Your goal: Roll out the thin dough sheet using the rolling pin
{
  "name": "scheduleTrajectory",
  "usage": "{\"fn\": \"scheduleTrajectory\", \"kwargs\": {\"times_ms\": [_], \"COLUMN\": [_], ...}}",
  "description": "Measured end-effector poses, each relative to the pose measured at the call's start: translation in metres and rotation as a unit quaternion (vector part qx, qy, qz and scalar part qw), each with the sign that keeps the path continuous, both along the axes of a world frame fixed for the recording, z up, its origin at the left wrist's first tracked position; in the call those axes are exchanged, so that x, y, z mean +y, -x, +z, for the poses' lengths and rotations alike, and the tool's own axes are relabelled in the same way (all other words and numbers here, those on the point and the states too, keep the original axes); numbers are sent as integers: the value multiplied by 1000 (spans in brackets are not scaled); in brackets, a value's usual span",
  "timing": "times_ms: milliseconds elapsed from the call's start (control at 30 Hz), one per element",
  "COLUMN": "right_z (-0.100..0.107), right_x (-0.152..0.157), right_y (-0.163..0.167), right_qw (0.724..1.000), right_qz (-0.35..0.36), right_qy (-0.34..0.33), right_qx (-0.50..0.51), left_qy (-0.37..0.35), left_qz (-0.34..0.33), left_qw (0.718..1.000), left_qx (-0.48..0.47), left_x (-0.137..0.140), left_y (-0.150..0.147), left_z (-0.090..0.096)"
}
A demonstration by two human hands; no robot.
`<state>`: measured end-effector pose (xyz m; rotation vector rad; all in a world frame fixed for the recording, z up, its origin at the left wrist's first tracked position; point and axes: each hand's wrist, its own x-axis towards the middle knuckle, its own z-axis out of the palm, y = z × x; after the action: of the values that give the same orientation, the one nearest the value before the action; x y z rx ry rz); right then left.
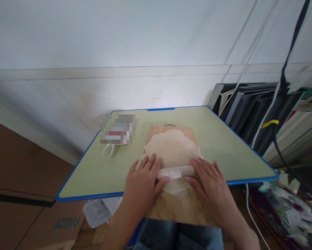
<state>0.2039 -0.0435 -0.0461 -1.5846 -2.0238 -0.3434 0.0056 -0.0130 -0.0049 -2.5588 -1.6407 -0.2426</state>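
A wide, thin sheet of dough [173,146] with an uneven edge lies on a wooden cutting board [182,210]. Across its near part rests a pale rolling pin [176,172], whitish as if floured. My left hand [144,180] grips the pin's left end, thumb on the near side and fingers reaching over the far side. At the right end my right hand [210,180] holds it in the same way. Both palms cover the pin's ends. A narrow strip of dough shows between the pin and my body.
The board sits on a light green table [223,146] with a blue rim, overhanging its front edge. A blurred-out bag [116,132] with a white loop is at the left. Dark folders [252,111] stand to the right, with hanging cables [283,76] in front. A cardboard box [54,225] is lower left.
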Motion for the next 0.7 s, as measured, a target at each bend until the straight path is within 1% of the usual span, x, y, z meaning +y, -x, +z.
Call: {"fn": "scheduleTrajectory", "kwargs": {"times_ms": [133,233,300,400,467,533,600,700], "right_z": [-4,-5,-6,-4,-1,1,2,0], "right_x": [-34,-46,-41,-19,-4,6,5,-13], "right_y": [-11,-17,-16,-9,-3,0,0,-3], "right_qw": [999,996,997,999,1000,1000,1000,1000], "right_qz": [38,59,50,10,-5,-4,-4,0], "right_qy": [-8,-1,-2,-5,-3,0,3,5], "right_qx": [-35,-61,-55,-37,-31,-27,-13,9], "left_qy": [-66,-103,-90,-38,-9,3,1,-14], "left_qz": [3,-19,-12,12,10,3,3,17], "left_qw": [998,994,996,999,1000,1000,1000,1000], "left_qx": [-2,10,14,19,21,19,15,13], "left_x": [-31,-40,-36,-16,-2,7,6,-11], "left_y": [1,2,1,-2,-4,-5,-6,-6], "left_z": [-10,-14,-13,-6,-1,3,4,-1]}}
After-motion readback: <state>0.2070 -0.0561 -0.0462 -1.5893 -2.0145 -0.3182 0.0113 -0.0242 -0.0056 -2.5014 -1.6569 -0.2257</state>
